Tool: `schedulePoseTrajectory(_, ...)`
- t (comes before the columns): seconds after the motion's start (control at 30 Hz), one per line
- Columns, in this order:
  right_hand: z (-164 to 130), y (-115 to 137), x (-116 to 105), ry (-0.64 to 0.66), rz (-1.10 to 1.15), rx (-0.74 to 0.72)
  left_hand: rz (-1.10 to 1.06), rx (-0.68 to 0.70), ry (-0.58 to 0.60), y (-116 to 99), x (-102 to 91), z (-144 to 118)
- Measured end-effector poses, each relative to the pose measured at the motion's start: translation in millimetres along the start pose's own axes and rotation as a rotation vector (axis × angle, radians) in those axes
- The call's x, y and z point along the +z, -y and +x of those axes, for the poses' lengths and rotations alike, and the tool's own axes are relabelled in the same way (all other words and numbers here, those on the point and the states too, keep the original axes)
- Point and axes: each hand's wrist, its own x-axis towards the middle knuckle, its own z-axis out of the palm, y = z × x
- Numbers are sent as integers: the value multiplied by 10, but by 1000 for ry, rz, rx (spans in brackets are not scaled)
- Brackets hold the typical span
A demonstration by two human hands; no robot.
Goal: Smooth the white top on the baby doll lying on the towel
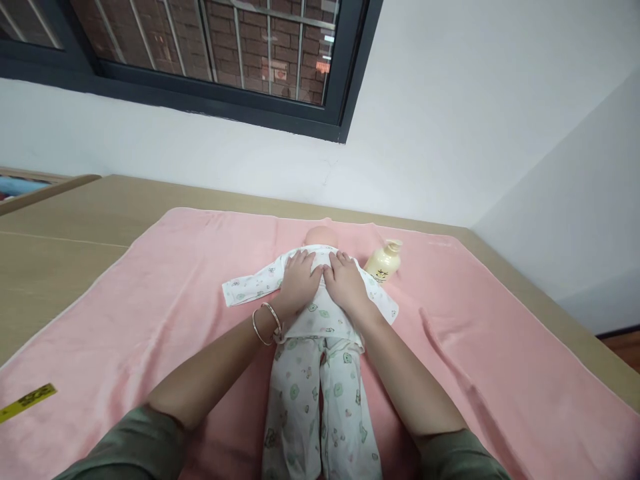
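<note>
Head camera view: we look down at a baby doll (320, 313) that lies along the middle of a pink towel (165, 300), its head (321, 236) pointing away from us toward the white wall (450, 133). The doll wears a white top and trousers with a small green print, and its two sleeves are spread out to the sides.

Our left hand (299, 281) lies flat on the left side of the doll's chest, fingers stretched out and close together, palm down. It presses on the cloth and grips nothing. Two thin bangles (266, 323) sit on this wrist. Our right hand (346, 283) lies flat on the right side of the chest in the same way, open, with the fingers extended, and it holds nothing. The two hands are just beside each other and touch near the thumbs.

Near the doll's right sleeve, a cream-coloured bottle (384, 261) lies on the towel, close to the head. At the far left edge of the towel we see a yellow strip (27, 402). The towel covers a beige surface (60, 267), and a dark-framed window (200, 60) is above.
</note>
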Motion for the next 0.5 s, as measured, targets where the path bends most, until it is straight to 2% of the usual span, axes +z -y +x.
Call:
schedulePoseTrajectory(0.13, -182, 235, -39, 36, -108, -32, 43, 54, 71, 95, -99, 107)
schedulePoseTrajectory(0.23, -269, 304, -111, 73, -127, -89, 135, 86, 90, 58, -130, 61)
schedulePoseTrajectory(0.37, -150, 123, -167, 92, 34, -100, 265, 117, 77, -93, -114, -131)
schedulePoseTrajectory(0.5, 44, -101, -92, 59, 156, -32, 309, 149, 78, -195, -153, -214)
